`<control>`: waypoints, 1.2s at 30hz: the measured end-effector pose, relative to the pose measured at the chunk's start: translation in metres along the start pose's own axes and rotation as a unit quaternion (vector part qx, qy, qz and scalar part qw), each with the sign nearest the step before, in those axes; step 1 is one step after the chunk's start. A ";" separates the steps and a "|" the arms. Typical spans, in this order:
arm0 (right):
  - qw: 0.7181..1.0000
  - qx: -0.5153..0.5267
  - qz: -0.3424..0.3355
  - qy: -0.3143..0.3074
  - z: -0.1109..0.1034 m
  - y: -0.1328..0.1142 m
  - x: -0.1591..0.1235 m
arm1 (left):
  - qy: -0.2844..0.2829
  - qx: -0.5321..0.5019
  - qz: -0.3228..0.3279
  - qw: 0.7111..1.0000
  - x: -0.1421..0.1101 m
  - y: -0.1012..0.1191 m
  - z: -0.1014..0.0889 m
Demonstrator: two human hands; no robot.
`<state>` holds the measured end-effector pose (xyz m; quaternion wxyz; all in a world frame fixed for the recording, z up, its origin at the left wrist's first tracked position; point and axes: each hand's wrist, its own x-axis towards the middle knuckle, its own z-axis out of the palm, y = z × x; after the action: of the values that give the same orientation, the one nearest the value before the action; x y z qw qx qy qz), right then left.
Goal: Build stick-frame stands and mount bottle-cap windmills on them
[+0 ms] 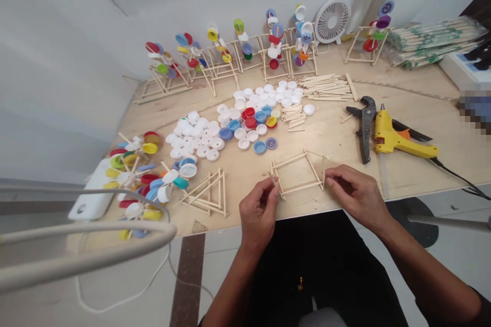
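Both my hands hold a small frame of glued wooden sticks (297,173) low over the front edge of a plywood tabletop (326,138). My left hand (259,212) pinches the frame's left corner between thumb and fingers. My right hand (356,196) grips its right corner with the fingertips. Left of them lies a similar triangular stick frame (207,196). Further up, a spread of white plastic bottle caps (195,135) lies among several blue, red and yellow caps (249,120). A short pile of loose sticks (293,116) lies beyond the frame.
A yellow hot glue gun (402,138) and dark pliers (364,125) lie to the right. Cap-and-stick pinwheels (230,46) stand along the back, with more (134,179) at left. A pale curved tube (76,245) crosses the left foreground.
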<state>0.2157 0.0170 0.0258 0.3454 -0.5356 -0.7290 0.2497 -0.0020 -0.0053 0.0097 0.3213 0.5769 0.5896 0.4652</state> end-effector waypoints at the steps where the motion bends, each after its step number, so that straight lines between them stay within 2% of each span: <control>1: 1.000 -0.005 -0.002 0.003 0.000 0.000 0.000 | 0.000 0.002 -0.001 1.000 0.000 0.000 0.000; 11: 0.992 -0.094 -0.067 0.046 0.002 -0.001 -0.008 | -0.006 -0.004 -0.003 1.000 -0.001 0.001 0.000; 21: 0.992 -0.100 -0.074 0.036 0.005 0.004 -0.009 | -0.011 0.001 -0.053 0.999 0.001 0.012 0.000; 36: 0.990 -0.099 -0.085 0.054 0.007 0.007 -0.009 | -0.028 0.022 -0.045 0.998 0.002 0.014 -0.001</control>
<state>0.2162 0.0109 0.0138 0.3499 -0.5158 -0.7733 0.1164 0.0024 -0.0044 0.0230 0.3458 0.5695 0.6156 0.4208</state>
